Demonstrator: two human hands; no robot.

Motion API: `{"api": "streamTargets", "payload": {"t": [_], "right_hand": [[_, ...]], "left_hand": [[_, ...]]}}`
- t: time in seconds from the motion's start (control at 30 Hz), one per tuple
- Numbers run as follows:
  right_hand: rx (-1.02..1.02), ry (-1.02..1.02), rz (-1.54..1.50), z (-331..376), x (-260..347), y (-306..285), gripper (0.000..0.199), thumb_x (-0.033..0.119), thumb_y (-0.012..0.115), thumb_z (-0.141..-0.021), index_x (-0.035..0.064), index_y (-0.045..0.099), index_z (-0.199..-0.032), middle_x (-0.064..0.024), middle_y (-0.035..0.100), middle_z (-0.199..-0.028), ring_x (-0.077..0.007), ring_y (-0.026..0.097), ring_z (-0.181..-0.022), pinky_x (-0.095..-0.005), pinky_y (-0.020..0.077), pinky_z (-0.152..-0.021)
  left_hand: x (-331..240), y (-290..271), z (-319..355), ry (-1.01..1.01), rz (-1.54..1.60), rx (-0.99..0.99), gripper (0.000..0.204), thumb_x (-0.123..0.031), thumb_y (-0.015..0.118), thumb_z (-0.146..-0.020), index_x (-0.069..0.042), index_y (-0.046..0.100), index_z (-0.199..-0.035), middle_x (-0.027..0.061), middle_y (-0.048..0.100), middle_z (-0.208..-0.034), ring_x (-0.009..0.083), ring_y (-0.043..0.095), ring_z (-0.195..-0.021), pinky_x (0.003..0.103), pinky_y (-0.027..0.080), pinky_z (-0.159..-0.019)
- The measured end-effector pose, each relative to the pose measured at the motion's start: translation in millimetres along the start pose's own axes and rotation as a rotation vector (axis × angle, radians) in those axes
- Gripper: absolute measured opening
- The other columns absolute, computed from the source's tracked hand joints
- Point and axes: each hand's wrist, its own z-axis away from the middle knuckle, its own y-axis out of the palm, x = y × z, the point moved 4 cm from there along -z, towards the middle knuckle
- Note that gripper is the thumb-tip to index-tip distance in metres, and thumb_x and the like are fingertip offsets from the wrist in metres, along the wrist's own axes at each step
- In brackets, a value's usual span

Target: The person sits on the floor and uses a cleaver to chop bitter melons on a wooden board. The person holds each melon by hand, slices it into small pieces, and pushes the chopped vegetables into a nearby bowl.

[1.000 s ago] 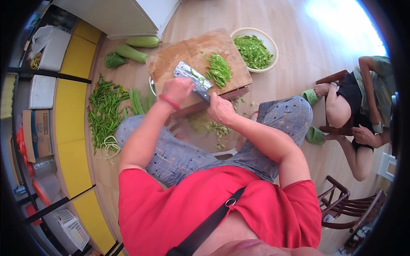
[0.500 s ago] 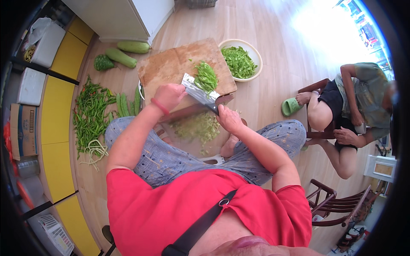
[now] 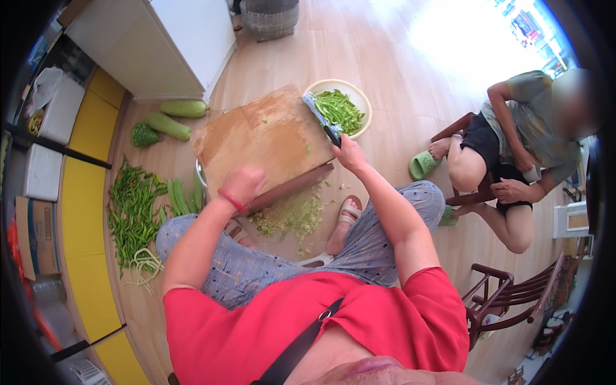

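Head view is showing a cream bowl (image 3: 359, 102) holding chopped green beans (image 3: 340, 110), with a cleaver (image 3: 321, 117) reaching over its rim. The right hand (image 3: 350, 154) is closing around the cleaver's handle, arm stretching forward. The left hand (image 3: 242, 186) is gripping the near edge of the wooden cutting board (image 3: 263, 141), tilting over a metal basin (image 3: 200, 179). Green trimmings (image 3: 292, 217) are lying on the wooden floor (image 3: 385, 51), whole beans (image 3: 131, 212) and cucumbers (image 3: 173, 119) to the left. Another person (image 3: 513, 154) is sitting nearby.
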Motion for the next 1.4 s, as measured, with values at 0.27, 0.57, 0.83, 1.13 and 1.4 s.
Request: {"api": "streamTargets", "payload": {"t": [0.27, 0.57, 0.83, 1.13, 1.4], "right_hand": [[0.359, 0.387, -1.516, -47, -55, 0, 0.025, 0.025, 0.054, -0.076, 0.0008, 0.051, -0.081, -0.0032, 0.048, -0.059, -0.0127, 0.045, -0.044, -0.0278, 0.034, -0.038], [0.08, -0.186, -0.093, 52, 13, -13, 0.033, 0.027, 0.056, -0.074, 0.0047, 0.05, -0.097, -0.0192, 0.059, -0.076, -0.0347, 0.058, -0.071, -0.0427, 0.0449, -0.063], [0.247, -0.436, 0.192, 112, 11, 13, 0.022, 0.023, 0.052, -0.076, 0.007, 0.043, -0.088, -0.0158, 0.057, -0.079, -0.035, 0.057, -0.07, -0.0451, 0.045, -0.061], [0.039, -0.078, -0.015, 33, -37, 6, 0.031, 0.028, 0.053, -0.077, 0.0049, 0.044, -0.096, -0.021, 0.059, -0.085, -0.038, 0.056, -0.08, -0.0465, 0.0438, -0.069], [0.103, 0.212, -0.842, 12, 5, -43, 0.025, 0.025, 0.055, -0.072, 0.001, 0.053, -0.078, -0.0031, 0.046, -0.053, -0.0114, 0.04, -0.036, -0.0276, 0.0317, -0.032]], "left_hand": [[-12, 0, -8, -0.009, 0.055, 0.076, 0.018, -0.024, 0.057, -0.077, -0.007, 0.056, -0.07, 0.0134, 0.057, -0.066, 0.0302, 0.057, -0.064, 0.041, 0.045, -0.057], [-7, 13, -9, 0.053, 0.044, 0.03, 0.017, -0.022, 0.056, -0.076, -0.008, 0.055, -0.068, 0.0131, 0.056, -0.065, 0.031, 0.057, -0.065, 0.041, 0.045, -0.057], [-14, 15, -18, 0.08, 0.037, 0.041, 0.018, -0.022, 0.057, -0.076, -0.007, 0.055, -0.066, 0.0133, 0.056, -0.064, 0.0306, 0.057, -0.065, 0.041, 0.045, -0.058], [-11, 23, -26, 0.094, 0.006, 0.063, 0.02, -0.022, 0.057, -0.075, -0.007, 0.052, -0.063, 0.0148, 0.055, -0.062, 0.0316, 0.056, -0.062, 0.041, 0.045, -0.056], [-12, 26, -14, 0.09, -0.004, 0.093, 0.022, -0.026, 0.055, -0.076, -0.009, 0.055, -0.062, 0.015, 0.056, -0.06, 0.0326, 0.056, -0.058, 0.043, 0.046, -0.054]]}}
